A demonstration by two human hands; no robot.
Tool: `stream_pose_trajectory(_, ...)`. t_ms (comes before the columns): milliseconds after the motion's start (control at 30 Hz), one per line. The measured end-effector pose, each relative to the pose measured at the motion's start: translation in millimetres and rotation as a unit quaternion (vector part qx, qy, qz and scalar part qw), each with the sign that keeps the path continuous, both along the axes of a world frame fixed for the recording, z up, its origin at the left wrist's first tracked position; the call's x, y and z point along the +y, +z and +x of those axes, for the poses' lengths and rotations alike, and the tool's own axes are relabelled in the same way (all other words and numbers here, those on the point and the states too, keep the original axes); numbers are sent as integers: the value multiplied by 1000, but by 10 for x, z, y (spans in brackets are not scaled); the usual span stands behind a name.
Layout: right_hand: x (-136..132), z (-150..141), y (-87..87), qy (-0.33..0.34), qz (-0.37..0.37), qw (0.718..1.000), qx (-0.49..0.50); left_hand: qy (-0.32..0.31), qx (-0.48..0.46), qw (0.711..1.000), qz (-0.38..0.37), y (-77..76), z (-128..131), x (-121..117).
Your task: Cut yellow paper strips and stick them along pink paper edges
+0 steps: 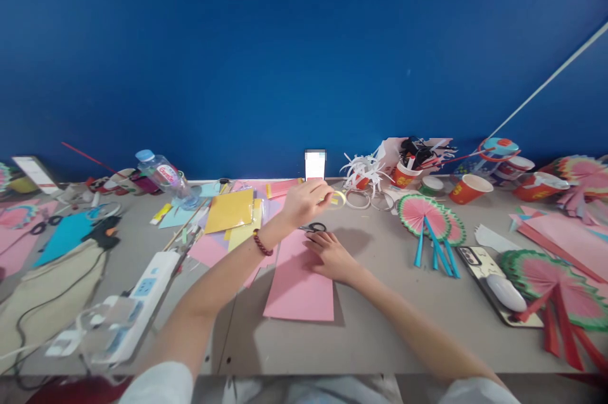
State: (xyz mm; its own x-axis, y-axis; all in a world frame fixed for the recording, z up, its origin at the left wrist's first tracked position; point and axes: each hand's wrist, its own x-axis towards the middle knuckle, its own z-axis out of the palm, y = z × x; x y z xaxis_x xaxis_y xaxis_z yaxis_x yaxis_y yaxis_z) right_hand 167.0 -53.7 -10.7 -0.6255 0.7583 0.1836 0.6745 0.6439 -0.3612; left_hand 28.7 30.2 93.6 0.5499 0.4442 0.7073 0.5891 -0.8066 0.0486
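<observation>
My left hand is raised over the far end of a pink sheet of paper, its fingers closed. A yellowish ring, which looks like a roll of tape, shows at its fingertips. Below it, my right hand lies on the paper's right edge with fingers stretched out. A pair of scissors with dark handles lies just beyond the right fingertips, its blades partly hidden.
Yellow packs and coloured paper lie left of the sheet, near a bottle and a power strip. A phone stands against the blue wall. Right are paper fans, orange cups and a mouse.
</observation>
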Motion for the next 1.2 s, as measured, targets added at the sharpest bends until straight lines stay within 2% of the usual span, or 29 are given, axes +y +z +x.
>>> stream_pose_trajectory(67, -2, 3, 2, 0, -3, 1000, 0, 12, -70, 997, 8, -102, 96, -11)
stream_pose_trajectory(133, 1, 5, 2, 2, -4, 1000, -6, 17, -76, 997, 11, -257, 105, 49)
stream_pose_trajectory(200, 7, 6, -3, 3, 0, 1000, -9, 13, -37, 999, -5, -455, 53, 146)
stream_pose_trajectory(300, 16, 8, -29, 5, 10, 1000, 2, 93, 40, 993, -67, -750, -74, 281)
stream_pose_trajectory(333, 19, 9, -43, 7, 12, 1000, 6, 122, 80, 986, -84, -827, -116, 313)
stream_pose_trajectory(433, 26, 12, -81, 9, 13, 1000, 10, 135, 118, 979, -95, -961, -213, 370)
stream_pose_trajectory(633, 26, 10, -66, 5, 6, 1000, 14, 125, 178, 970, -104, -945, -200, 450)
stream_pose_trajectory(800, 26, 7, -40, 8, 8, 1000, 18, 102, 230, 960, -119, -937, 35, 517)
stream_pose_trajectory(1000, 41, 4, -106, 3, 18, 1000, 18, 51, 275, 952, -125, -963, 274, 514)
stream_pose_trajectory(1133, 36, 0, -106, 4, 18, 1000, 26, 8, 269, 956, -120, -944, 244, 438)
stream_pose_trajectory(1200, 31, 0, -92, 7, 20, 999, 25, 8, 243, 962, -126, -916, 185, 400)
